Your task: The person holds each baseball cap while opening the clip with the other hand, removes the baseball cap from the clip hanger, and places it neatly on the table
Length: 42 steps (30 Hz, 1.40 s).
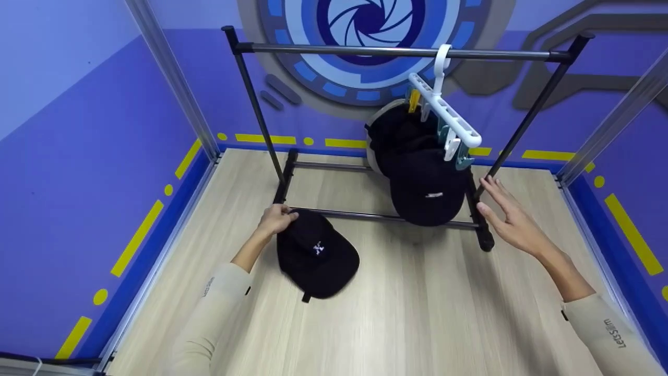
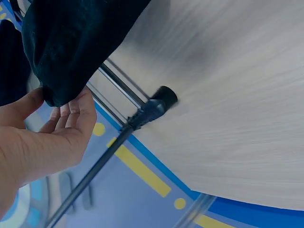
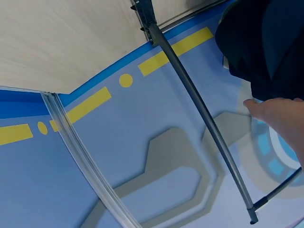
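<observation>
My left hand (image 1: 275,219) pinches the back edge of a black cap (image 1: 318,256) with a small white emblem on its front. In the left wrist view the thumb and fingers (image 2: 73,111) meet at the end of the dark cloth (image 2: 78,42). My right hand (image 1: 514,222), fingers straight and holding nothing, is beside the right post of a dark metal rack (image 1: 402,51). From the rack's top bar hangs a white clip hanger (image 1: 449,112). Black caps (image 1: 430,183) hang from its clips, the front one bearing a small white mark. Only part of the right hand (image 3: 280,114) shows in the right wrist view.
The rack stands on a light wood-grain tabletop (image 1: 407,313), with dark feet (image 1: 485,237) and lower crossbars (image 1: 355,215) near the hanging caps. Blue-purple panels (image 1: 94,172) with yellow dashes enclose the table at the back and sides, joined by metal corner posts (image 1: 180,78).
</observation>
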{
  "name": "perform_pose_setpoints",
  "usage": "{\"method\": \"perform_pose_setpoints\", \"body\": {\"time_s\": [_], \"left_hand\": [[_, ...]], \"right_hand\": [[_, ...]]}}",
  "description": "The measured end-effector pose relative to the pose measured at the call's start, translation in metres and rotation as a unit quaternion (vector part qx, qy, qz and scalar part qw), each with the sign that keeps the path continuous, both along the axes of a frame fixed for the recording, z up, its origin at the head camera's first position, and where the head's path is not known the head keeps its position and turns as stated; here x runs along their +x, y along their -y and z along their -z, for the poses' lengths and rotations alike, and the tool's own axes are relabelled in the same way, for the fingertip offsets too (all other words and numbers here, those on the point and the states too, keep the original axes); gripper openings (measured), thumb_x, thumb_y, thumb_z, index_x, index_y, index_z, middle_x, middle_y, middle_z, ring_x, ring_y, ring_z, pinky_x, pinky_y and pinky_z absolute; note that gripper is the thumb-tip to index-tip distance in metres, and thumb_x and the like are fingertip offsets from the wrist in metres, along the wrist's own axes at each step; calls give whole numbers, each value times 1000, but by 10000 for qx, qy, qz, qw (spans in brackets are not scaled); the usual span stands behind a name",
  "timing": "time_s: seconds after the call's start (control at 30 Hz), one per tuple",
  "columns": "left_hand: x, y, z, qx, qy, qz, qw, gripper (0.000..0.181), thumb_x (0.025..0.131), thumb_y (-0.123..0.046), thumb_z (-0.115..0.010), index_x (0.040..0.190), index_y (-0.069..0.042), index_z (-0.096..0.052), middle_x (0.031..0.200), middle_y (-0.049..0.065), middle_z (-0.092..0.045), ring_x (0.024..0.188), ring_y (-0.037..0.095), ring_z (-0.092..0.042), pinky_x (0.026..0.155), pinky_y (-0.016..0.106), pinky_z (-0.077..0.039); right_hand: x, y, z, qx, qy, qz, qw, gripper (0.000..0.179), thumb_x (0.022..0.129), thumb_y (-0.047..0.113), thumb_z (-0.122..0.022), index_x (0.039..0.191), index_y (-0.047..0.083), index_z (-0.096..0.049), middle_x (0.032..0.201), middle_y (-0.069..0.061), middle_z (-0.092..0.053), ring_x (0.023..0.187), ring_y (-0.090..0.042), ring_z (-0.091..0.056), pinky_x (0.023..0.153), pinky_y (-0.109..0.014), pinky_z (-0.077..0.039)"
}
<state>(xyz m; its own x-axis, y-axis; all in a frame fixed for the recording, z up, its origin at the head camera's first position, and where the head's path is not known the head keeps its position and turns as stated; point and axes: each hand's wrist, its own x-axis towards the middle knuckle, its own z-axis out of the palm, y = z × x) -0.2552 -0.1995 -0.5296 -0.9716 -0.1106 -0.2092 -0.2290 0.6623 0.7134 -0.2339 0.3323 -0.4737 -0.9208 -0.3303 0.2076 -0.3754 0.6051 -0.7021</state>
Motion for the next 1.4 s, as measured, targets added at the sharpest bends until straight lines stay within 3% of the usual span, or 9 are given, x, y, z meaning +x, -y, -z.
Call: {"method": "perform_pose_setpoints", "body": {"time_s": [0.2, 0.57, 0.83, 1.0, 1.17, 1.3, 1.4], "left_hand": [[-8, 7, 1, -233, 230, -376, 9988, 28, 99, -24, -61, 115, -1, -66, 128, 20, -65, 115, 34, -61, 102, 50, -46], [-11, 19, -8, -640, 324, -757, 9945, 24, 97, -28, -61, 104, -6, -68, 124, 18, -69, 116, 37, -65, 97, 53, -49], [-13, 19, -9, -887, 370, -619, 9934, 29, 96, -30, -59, 109, -6, -67, 126, 18, -68, 118, 38, -64, 97, 52, -50], [-12, 14, -6, -1458, -51, -162, 9892, 27, 97, -26, -58, 108, -3, -65, 121, 23, -70, 113, 44, -66, 92, 57, -52], [-14, 2, -7, -2381, -800, 325, 9674, 32, 99, -22, -62, 120, 2, -62, 121, 28, -69, 111, 48, -66, 88, 61, -54], [-16, -13, -16, -2303, -1287, 540, 9631, 52, 101, -24, -61, 144, 2, -50, 144, 27, -56, 131, 45, -55, 100, 63, -49], [-17, -25, -25, -2107, -1530, 769, 9624, 62, 103, -27, -59, 154, 0, -38, 160, 24, -39, 148, 43, -38, 112, 66, -37]], "right_hand": [[5, -1, 4, -3, 67, -82, 9999, 60, 109, 26, -49, 163, 20, -25, 170, -20, -11, 158, -45, -2, 119, -74, -4], [8, -6, 8, -144, -91, -35, 9998, 58, 109, 21, -49, 163, 18, -27, 170, -22, -12, 157, -47, -5, 118, -75, -6], [7, -10, 8, -90, -42, -32, 9999, 59, 109, 23, -49, 163, 17, -27, 169, -24, -12, 156, -50, -5, 116, -77, -6], [8, -10, 8, -24, -100, 13, 9999, 58, 108, 23, -50, 162, 21, -29, 169, -23, -15, 156, -49, -9, 117, -76, -9], [9, -10, 8, -69, -173, 9, 9998, 57, 108, 20, -52, 161, 19, -32, 169, -23, -17, 156, -49, -10, 117, -76, -10], [9, -10, 8, -91, -153, 0, 9998, 57, 108, 19, -52, 161, 19, -32, 169, -24, -16, 156, -49, -10, 117, -76, -9], [8, -11, 8, -50, -123, 8, 9999, 57, 108, 21, -51, 162, 22, -31, 169, -23, -15, 156, -49, -9, 118, -76, -9]]}}
